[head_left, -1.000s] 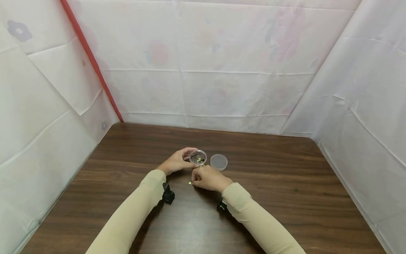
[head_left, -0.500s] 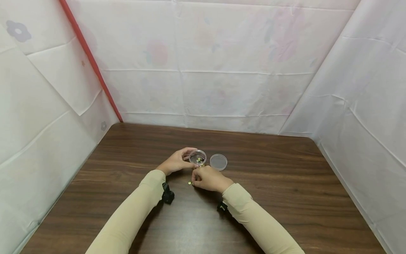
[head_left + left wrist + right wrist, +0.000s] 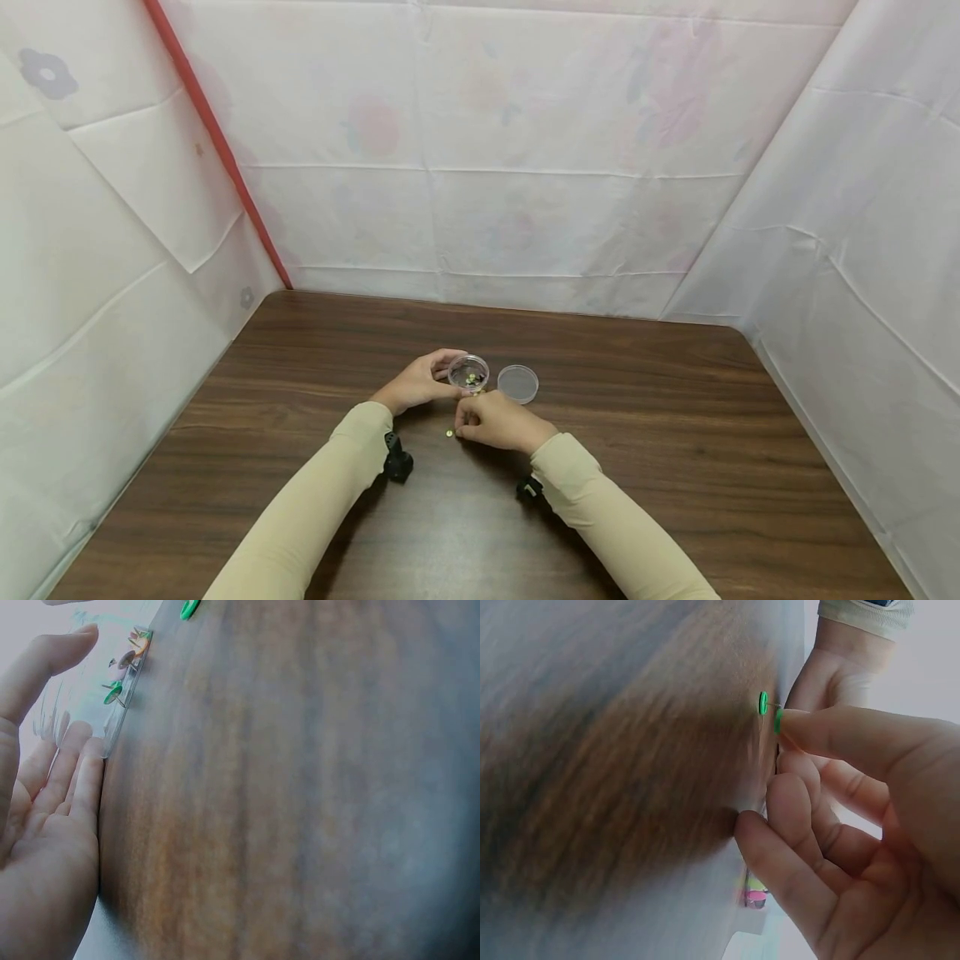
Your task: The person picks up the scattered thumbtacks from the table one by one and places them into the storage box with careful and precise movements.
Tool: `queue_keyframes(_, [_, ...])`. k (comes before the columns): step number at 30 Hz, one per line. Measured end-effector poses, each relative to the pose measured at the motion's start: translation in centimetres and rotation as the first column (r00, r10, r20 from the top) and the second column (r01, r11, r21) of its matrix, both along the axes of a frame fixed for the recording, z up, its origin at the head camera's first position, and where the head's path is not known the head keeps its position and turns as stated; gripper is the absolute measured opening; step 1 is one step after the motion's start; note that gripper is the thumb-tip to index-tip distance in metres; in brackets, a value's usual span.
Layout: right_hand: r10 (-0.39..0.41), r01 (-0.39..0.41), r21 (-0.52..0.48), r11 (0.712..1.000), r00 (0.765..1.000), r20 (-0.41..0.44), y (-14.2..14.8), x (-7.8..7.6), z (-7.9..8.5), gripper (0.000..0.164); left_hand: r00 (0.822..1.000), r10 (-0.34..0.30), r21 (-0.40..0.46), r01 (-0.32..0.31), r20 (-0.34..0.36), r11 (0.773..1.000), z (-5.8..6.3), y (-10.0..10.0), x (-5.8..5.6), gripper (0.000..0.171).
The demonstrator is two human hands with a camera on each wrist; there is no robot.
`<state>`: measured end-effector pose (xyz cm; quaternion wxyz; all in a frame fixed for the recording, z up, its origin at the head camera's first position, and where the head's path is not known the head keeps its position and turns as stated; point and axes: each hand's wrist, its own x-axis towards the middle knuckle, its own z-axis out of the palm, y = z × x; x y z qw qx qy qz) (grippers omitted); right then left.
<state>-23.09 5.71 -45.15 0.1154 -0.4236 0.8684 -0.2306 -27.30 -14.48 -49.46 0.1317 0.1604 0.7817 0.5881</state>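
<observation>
My left hand [image 3: 422, 382] holds a clear round dish [image 3: 467, 359] by its side, thumb and fingers around the wall. Several thumbtacks [image 3: 114, 694], green, orange and dark, lie in the dish with points sticking various ways. Just in front of the dish, my right hand [image 3: 498, 420] is low at the table, pinching a green thumbtack [image 3: 778, 720] at the thumb tip. Right beside that thumb, another green thumbtack [image 3: 763, 703] rests on the table with its pin up. The dish partly hides behind my right fingers in the right wrist view.
A clear round lid [image 3: 517, 383] lies flat on the brown wooden table [image 3: 637, 400], right of the dish. White patterned sheets [image 3: 480, 217] hang at the back and sides. A small black camera [image 3: 397, 462] is on the left wrist.
My right hand has shifted very slightly to the right, low at the table. The left hand, dish, lid and loose thumbtack look unchanged.
</observation>
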Motion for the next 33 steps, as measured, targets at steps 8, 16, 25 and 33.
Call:
queue_keyframes(8, [-0.007, 0.006, -0.051, 0.999, 1.000, -0.011, 0.1, -0.3, 0.3, 0.004, 1.000, -0.024, 0.015, 0.024, -0.001, 1.000, 0.0, -0.2, -0.1, 0.066])
queue_keyframes(16, [-0.079, 0.078, -0.112, 0.991, 0.997, -0.003, 0.6, -0.9, 0.7, 0.005, 1.000, -0.009, 0.001, 0.009, 0.014, 1.000, 0.2, -0.1, 0.0, 0.069])
queue_keyframes(25, [-0.174, 0.165, -0.214, 0.963, 0.985, -0.020, 0.9, -1.6, 1.7, 0.006, 1.000, -0.002, -0.022, 0.002, 0.021, 1.000, 0.5, 0.0, 0.2, 0.070])
queue_keyframes(33, [-0.204, 0.186, -0.225, 0.956, 0.977, -0.057, 0.8, -2.7, 1.6, 0.005, 0.998, -0.029, 0.002, 0.029, 0.051, 1.000, 2.8, 0.2, 1.3, 0.072])
